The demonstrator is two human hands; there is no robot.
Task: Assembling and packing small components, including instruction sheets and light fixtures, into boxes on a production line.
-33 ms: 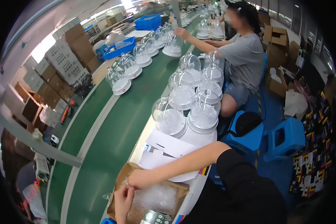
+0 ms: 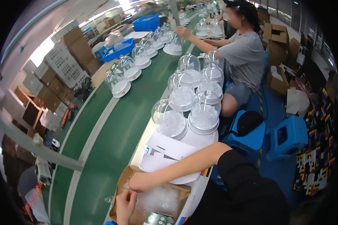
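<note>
Both my hands are together over a cardboard box (image 2: 182, 193) at the near end of the white table. My left hand (image 2: 125, 205) is pinched closed, thumb against fingers. Touching it from above, my right hand (image 2: 141, 181) is curled closed too. A bit of something clear shows by the fingers, too small to make out. Inside the box, beside the hands, lies a bundle of clear plastic (image 2: 159, 199). Closer to me, a dark box with round pale marks (image 2: 158, 218) sits in it. White sheets of paper or card (image 2: 169, 148) lie just beyond the box.
Several clear domes on white bases (image 2: 171, 122) crowd the table ahead. More domes (image 2: 121, 89) line the left of the green conveyor belt (image 2: 101, 150). A person in grey (image 2: 246, 52) sits farther along, one hand by a dome. Blue stools (image 2: 287, 137) stand right.
The view has shifted very slightly. My two hands stay together over the box, with hardly any movement.
</note>
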